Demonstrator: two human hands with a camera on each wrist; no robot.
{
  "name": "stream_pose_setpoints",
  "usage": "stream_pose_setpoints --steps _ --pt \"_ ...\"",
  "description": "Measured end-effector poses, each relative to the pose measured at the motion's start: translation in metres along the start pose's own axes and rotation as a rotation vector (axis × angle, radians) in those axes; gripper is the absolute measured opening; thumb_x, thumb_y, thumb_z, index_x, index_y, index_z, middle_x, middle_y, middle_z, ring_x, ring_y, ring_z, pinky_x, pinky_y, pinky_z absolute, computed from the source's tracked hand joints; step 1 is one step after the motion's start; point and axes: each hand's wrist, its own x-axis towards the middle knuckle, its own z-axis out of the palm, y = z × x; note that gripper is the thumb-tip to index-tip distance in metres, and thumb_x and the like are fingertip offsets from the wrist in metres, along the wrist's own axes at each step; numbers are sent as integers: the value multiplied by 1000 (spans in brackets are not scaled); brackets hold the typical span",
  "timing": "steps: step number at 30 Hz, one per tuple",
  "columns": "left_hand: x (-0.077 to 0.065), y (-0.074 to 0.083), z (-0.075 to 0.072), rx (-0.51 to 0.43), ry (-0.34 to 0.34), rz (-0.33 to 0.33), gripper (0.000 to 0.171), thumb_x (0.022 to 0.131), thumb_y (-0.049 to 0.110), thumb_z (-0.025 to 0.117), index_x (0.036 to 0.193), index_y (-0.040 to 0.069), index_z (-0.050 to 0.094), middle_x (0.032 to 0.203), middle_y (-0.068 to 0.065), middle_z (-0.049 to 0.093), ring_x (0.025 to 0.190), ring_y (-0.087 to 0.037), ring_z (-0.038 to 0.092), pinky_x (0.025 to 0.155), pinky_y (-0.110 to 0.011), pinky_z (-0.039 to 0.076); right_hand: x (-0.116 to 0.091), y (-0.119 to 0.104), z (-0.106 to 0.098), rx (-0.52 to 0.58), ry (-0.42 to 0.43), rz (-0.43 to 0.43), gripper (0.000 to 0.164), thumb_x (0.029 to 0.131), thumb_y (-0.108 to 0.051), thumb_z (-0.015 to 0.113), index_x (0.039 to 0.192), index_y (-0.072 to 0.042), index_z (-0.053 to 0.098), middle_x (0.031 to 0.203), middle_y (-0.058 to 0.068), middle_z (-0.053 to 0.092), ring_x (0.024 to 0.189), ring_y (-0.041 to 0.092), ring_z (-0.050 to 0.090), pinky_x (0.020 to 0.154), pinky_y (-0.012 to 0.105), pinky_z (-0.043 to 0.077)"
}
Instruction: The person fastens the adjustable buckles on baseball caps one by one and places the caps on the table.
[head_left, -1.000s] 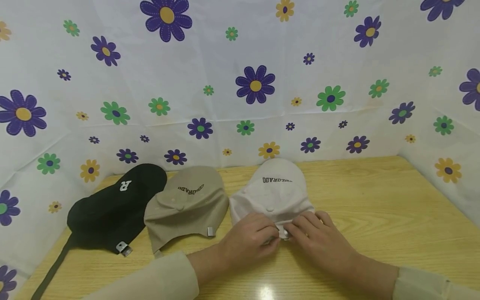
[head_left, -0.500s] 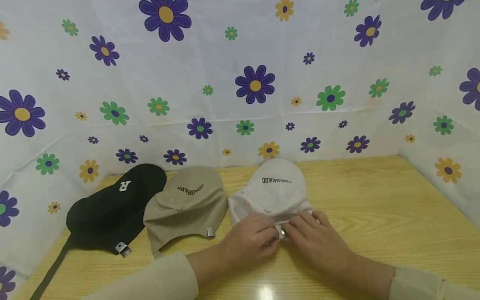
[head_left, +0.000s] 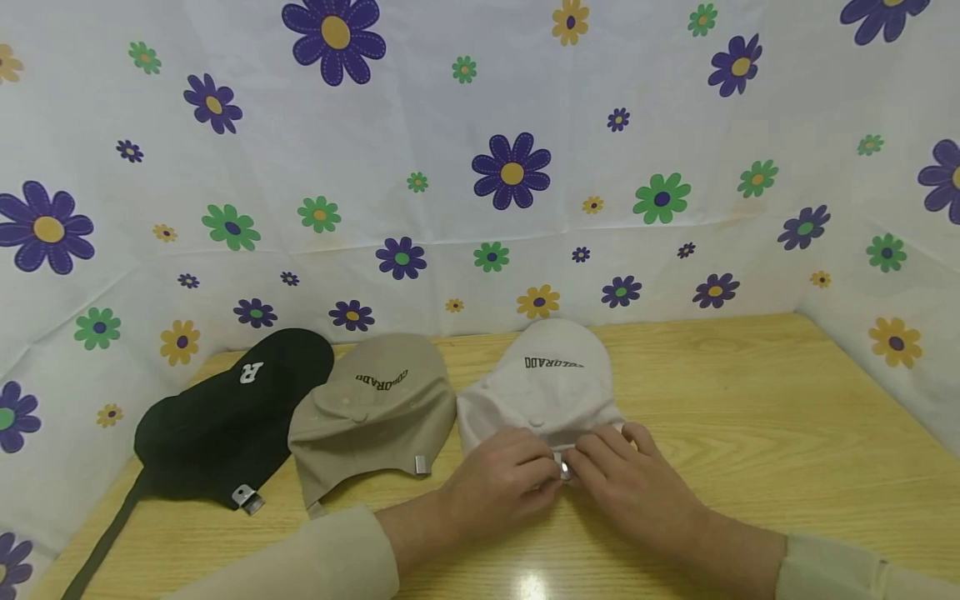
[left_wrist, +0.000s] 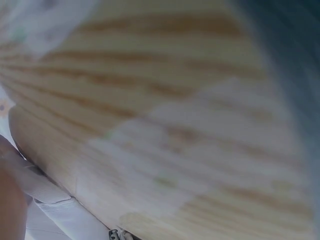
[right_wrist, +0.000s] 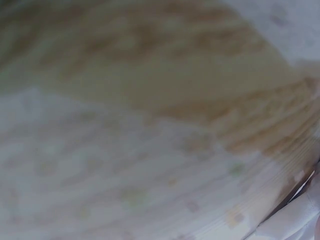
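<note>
A white baseball cap [head_left: 555, 387] with dark COLORADO lettering lies on the wooden table, brim toward the back wall. At its near edge, my left hand [head_left: 504, 479] pinches the strap area with curled fingers. Close by on the right, the fingers of my right hand [head_left: 641, 483] pinch the strap at a small metal buckle [head_left: 564, 469]. The fingertips partly hide the strap, so how it runs through the buckle cannot be seen. In the left wrist view the cap's pale fabric [left_wrist: 75, 217] shows at lower left; the right wrist view catches its edge [right_wrist: 292, 217] at lower right.
Left of the white cap lies a beige cap [head_left: 382, 408] with a metal clasp. Farther left sits a black cap [head_left: 225, 425], its long strap [head_left: 105, 533] trailing to the table's front-left. A flowered cloth [head_left: 442, 208] hangs behind the wooden table [head_left: 750, 400].
The right hand and the buckle have shifted slightly left, closer to the left hand. The left hand and the caps stay nearly where they were.
</note>
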Motion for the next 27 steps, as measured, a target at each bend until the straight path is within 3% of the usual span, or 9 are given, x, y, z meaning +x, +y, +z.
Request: stream_pose_setpoints --steps 12,27 --pt "-4 2 -2 127 -101 -94 21 70 25 74 82 19 57 82 11 56 82 -8 53 75 -23 41 -1 0 2 -20 -13 13 32 95 -27 39 109 -14 64 102 -1 59 98 19 54 81 40 38" --pt "-3 0 -3 110 -75 -83 11 71 18 71 76 20 61 80 11 59 79 -10 52 73 -24 39 -2 1 1 -11 -21 11 32 94 -28 41 112 -14 63 105 -1 59 100 19 54 82 40 39"
